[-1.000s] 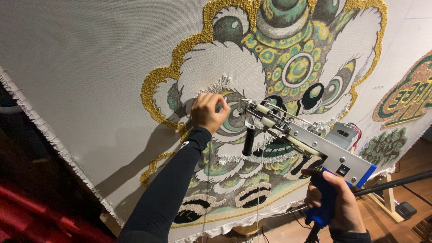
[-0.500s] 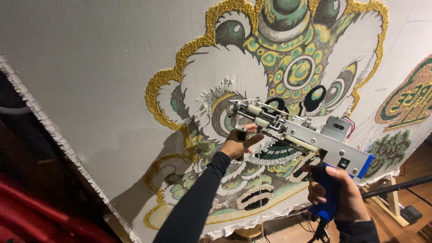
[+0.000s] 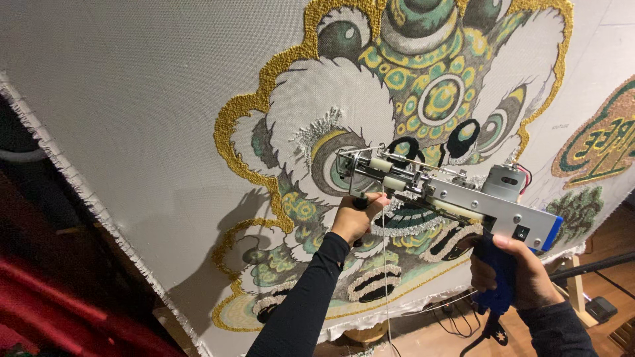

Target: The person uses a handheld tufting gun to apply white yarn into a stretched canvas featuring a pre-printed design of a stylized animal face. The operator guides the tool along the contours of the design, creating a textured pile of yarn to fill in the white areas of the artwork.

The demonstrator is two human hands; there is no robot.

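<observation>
1. Two hands are on one tool in the head view: a tufting gun (image 3: 450, 198) of bare silver metal with a blue grip, held up against a large stretched cloth (image 3: 132, 99).
2. Right hand (image 3: 516, 277): its fingers are wrapped tight round the blue pistol grip at the rear of the gun, low at the right of the view. A dark sleeve covers the wrist.
3. Left hand (image 3: 357, 218): its fingers are curled shut round the black front handle under the nose of the gun. The arm, in a long dark sleeve, rises from the bottom edge of the view.
4. Gun's place: it lies slantwise, nose up and to the left, rear down and to the right. The nose is at the cloth, beside a grey and yellow swirl in the design; whether the needle is in the cloth I cannot tell.
5. A thin yarn strand (image 3: 384, 277) hangs straight down from the front of the gun, just beside the left wrist.
6. Cloth: pale grey, with a frayed edge down its left side. It bears a lion-head design (image 3: 423, 86), partly tufted in gold, green, yellow and black, with a thick gold outline.
7. Behind the right hand, a wooden floor (image 3: 615, 277) shows, with cables lying on it.
</observation>
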